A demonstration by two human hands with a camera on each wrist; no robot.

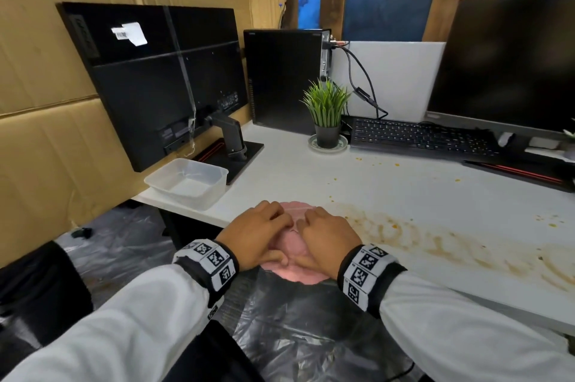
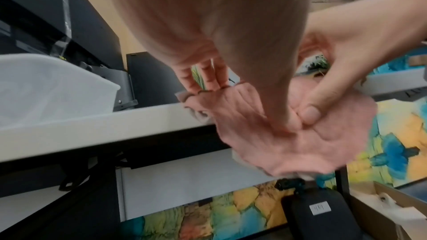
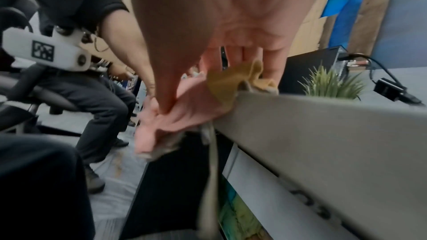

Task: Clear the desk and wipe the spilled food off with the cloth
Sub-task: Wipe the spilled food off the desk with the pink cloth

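Both hands pinch pink cloth [image 1: 294, 269] at counter [image 1: 404, 195] edge: L hand [image 1: 259, 234] & R hand [image 1: 328, 237] fingers curled, thumbs clamping fabric.

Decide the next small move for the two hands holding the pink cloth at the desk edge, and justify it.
Probably fold the soiled side inward: both the left hand and right hand pinch the pink cloth, one corner is stained yellow-brown, and smears remain on the desk.
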